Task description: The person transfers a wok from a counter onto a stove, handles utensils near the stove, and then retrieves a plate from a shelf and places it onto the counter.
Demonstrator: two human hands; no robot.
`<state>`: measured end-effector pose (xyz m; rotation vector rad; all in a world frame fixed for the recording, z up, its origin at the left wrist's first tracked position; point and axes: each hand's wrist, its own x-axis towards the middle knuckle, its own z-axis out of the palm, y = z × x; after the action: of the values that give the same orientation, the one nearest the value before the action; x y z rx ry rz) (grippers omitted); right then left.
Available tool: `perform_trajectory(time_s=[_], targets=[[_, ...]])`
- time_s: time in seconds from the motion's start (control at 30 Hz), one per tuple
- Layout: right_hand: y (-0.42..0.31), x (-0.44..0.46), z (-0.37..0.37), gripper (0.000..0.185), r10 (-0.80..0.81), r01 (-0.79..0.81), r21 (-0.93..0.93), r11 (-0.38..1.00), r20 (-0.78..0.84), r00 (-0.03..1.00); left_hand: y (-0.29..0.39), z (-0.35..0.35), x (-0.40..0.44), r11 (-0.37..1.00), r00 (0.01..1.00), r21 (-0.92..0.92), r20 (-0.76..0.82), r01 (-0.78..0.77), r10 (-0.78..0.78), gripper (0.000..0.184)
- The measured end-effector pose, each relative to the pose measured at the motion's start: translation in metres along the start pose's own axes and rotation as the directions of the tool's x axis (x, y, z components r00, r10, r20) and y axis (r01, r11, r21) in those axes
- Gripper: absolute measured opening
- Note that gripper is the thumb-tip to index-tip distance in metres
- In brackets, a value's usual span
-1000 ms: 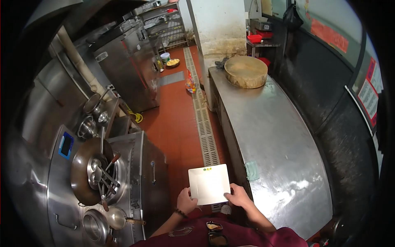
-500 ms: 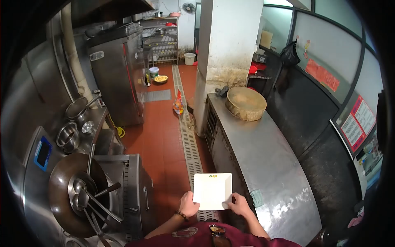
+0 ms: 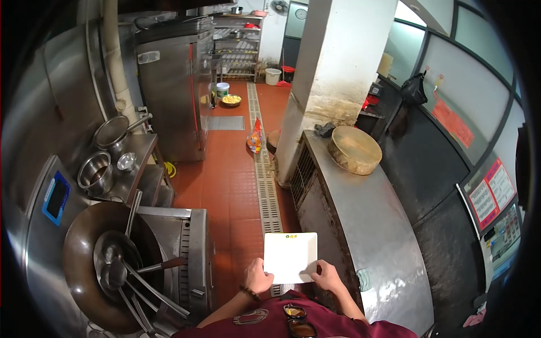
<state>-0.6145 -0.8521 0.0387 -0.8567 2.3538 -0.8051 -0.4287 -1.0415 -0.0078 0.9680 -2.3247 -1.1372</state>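
A square white plate (image 3: 291, 259) with a small green and yellow mark on its far rim is held level in front of my body. My left hand (image 3: 258, 276) grips its near left edge, with a beaded bracelet on the wrist. At the near right edge, my right hand (image 3: 327, 276) pinches the plate with the thumb on top. The fingers beneath the plate are hidden. To the right, a pale green cloth (image 3: 364, 279) hangs at the edge of the steel counter (image 3: 389, 242).
A large wok (image 3: 79, 265) with ladles stands on the stove at left. Metal bowls (image 3: 96, 173) sit behind it. A round wooden block (image 3: 355, 149) rests on the counter beside a pillar (image 3: 332, 73). An orange bag (image 3: 255, 138) stands by the floor drain.
The view has tilted up and shifted, showing more of the far shelves, pillar and right wall. Both hands still hold the plate, close to my body.
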Motion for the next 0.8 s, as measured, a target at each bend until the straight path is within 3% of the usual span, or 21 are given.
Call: perform_trajectory(time_s=[0.37,0.63,0.8], targets=[[-0.016,0.075,0.024,0.038,-0.211,0.212,-0.018,0.977,0.040,0.977,-0.030,-0.013,0.025,0.996,0.987,0.032,-0.146,0.078,-0.072,0.023],[-0.027,0.153,-0.007,0.042,-0.180,0.187,-0.022,0.982,0.176,0.968,-0.025,0.005,0.089,0.995,0.968,0.092,-0.250,0.036,-0.011,0.018],[0.007,0.200,-0.039,0.037,-0.166,0.165,0.016,0.986,0.086,0.982,0.014,0.026,0.157,0.989,0.995,0.140,-0.092,0.053,-0.040,0.021]])
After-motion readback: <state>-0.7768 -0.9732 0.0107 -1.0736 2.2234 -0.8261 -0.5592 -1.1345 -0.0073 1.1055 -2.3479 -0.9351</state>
